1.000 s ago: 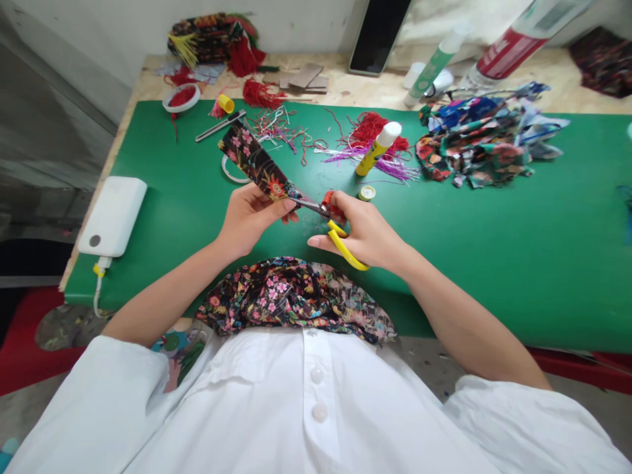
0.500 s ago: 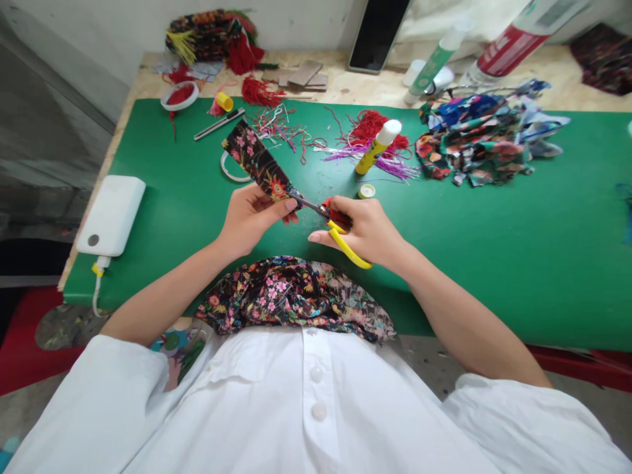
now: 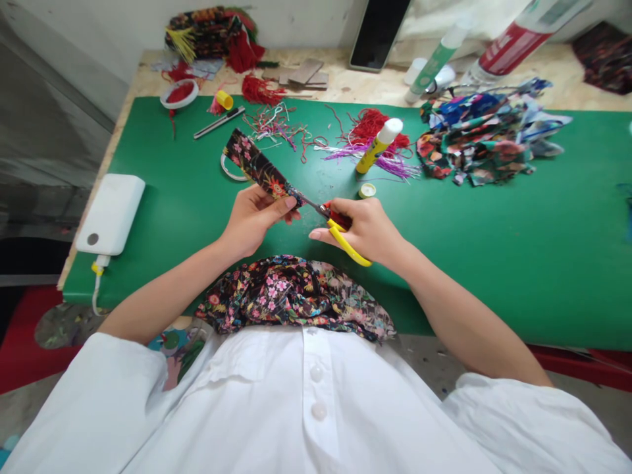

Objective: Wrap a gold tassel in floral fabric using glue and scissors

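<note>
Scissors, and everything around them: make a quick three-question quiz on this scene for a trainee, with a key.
1. Which hand holds the scissors?
2. True or false: in the picture, the cutter lies left of the glue stick.
3. What print does the cloth strip in the left hand have? A stripes, B flowers, C dots.

Key: 1. The right hand. 2. True. 3. B.
</note>
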{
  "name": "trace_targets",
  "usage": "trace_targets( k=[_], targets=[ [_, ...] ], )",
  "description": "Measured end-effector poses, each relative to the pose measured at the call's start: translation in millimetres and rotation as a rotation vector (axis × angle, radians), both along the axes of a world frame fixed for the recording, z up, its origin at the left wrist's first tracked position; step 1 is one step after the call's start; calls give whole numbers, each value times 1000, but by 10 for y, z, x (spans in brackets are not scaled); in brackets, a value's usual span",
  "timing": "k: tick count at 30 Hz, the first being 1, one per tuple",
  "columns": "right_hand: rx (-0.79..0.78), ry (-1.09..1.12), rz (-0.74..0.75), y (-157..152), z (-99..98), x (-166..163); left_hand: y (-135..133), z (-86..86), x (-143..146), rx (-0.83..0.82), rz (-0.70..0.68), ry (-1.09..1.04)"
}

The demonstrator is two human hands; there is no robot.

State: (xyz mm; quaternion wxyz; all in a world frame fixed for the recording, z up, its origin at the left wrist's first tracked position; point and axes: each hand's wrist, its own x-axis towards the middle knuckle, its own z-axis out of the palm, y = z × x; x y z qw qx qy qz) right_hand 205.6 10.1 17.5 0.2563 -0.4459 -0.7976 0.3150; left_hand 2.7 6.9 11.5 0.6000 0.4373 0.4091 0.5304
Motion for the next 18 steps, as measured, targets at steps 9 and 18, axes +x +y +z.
trace_targets(
  k=[9,18],
  targets=[
    [31,-34,-21,8,-11,13,8,-33,-24,12,-28,21],
    [19,-25,-23,-8,-18,1,8,-37,-17,-11,-22,-9]
  ],
)
